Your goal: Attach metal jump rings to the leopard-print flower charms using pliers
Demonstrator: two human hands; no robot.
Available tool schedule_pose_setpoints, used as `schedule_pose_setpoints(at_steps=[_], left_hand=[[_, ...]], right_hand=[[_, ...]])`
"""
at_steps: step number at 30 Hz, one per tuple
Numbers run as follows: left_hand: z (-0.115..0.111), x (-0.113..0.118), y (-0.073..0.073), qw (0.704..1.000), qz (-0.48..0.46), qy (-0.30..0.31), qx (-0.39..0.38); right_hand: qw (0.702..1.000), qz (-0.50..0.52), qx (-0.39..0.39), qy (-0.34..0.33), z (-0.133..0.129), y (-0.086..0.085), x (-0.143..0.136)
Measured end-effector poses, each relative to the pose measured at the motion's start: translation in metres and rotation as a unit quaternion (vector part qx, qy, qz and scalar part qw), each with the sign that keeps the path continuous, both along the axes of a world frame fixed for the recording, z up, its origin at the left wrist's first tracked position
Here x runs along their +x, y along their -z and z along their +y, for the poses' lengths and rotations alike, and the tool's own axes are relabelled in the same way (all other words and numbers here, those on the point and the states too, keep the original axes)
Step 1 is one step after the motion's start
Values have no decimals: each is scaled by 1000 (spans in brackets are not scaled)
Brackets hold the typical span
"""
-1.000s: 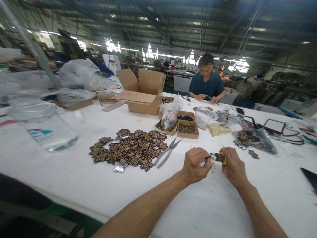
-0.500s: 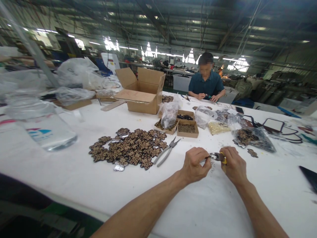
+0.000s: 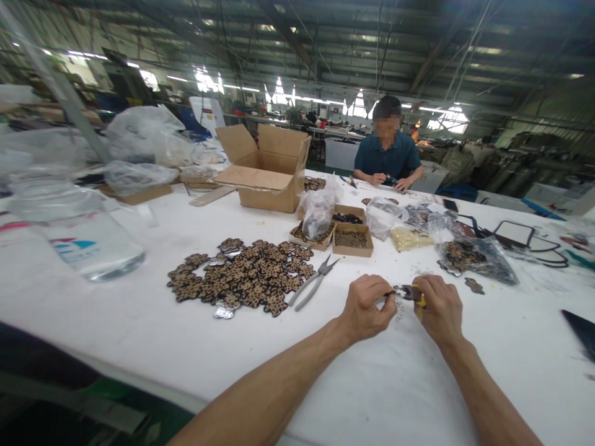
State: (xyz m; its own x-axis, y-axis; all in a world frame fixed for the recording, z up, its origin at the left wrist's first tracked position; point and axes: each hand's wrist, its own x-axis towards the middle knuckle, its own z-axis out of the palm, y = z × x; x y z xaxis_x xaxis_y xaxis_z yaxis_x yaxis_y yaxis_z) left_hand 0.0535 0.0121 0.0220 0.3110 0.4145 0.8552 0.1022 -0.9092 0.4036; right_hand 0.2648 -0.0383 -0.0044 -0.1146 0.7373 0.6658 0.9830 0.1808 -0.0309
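Note:
My right hand [image 3: 437,306] is closed around yellow-handled pliers [image 3: 408,293], whose jaws point left. Pinched fingers of my left hand [image 3: 369,308] meet the jaws, holding a small piece too tiny to make out. Small metal rings [image 3: 398,314] show just below the jaws. To the left of my left hand lie grey long-nosed pliers [image 3: 313,285] with their tips apart. Beside them spreads a pile of leopard-print patches [image 3: 251,272], a few showing silver backs. One loose patch [image 3: 474,285] is to the right of my right hand.
Behind the pile are an open cardboard box [image 3: 269,198] and a small tray of beads [image 3: 352,240]. A water jug [image 3: 93,241] stands left. Plastic bags [image 3: 499,266] and a dark flat object [image 3: 581,333] lie right. A person in a teal shirt [image 3: 388,158] sits across the white table [image 3: 195,347].

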Motion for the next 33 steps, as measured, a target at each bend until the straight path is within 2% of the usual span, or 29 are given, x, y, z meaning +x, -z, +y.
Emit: schedule_pose_setpoints(at_steps=[33], left_hand=[[1, -2, 3, 999, 18, -10, -37]], right_hand=[[999, 24, -33, -10, 6, 11, -5]])
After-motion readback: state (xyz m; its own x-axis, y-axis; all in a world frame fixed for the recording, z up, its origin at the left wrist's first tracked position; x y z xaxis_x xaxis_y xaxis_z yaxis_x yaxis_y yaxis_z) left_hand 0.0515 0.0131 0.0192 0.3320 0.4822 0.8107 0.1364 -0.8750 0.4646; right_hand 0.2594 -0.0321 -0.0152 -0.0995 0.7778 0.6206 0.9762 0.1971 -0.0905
